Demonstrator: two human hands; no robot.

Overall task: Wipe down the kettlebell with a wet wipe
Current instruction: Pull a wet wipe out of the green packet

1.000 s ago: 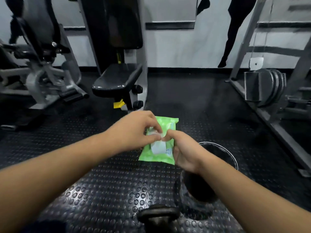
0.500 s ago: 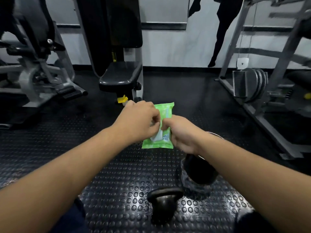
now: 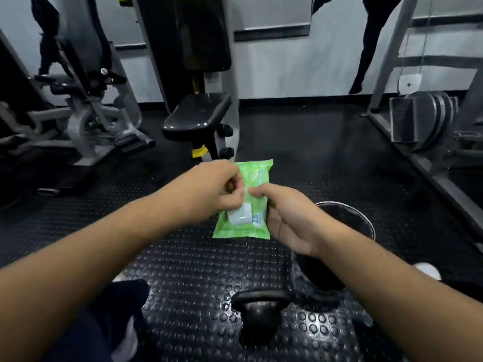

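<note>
Kettlebell [image 3: 257,314] of black cast iron stands untouched on the studded black rubber floor [image 3: 188,257] at 6 o'clock. At 12 o'clock from it, our right hand [image 3: 287,218] grips the right edge of a green plastic wet-wipe pack [image 3: 254,228], while our left hand [image 3: 206,189] pinches its white flap [image 3: 239,216].

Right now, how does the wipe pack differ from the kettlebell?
The wipe pack is bright green and flat; the kettlebell is black and rounded with a loop handle. The wipe pack is held in the air, the right hand gripping its edge and the left hand pinching at its white flap; the kettlebell stands on the studded floor, untouched. Both sit near the middle of the view.
</note>
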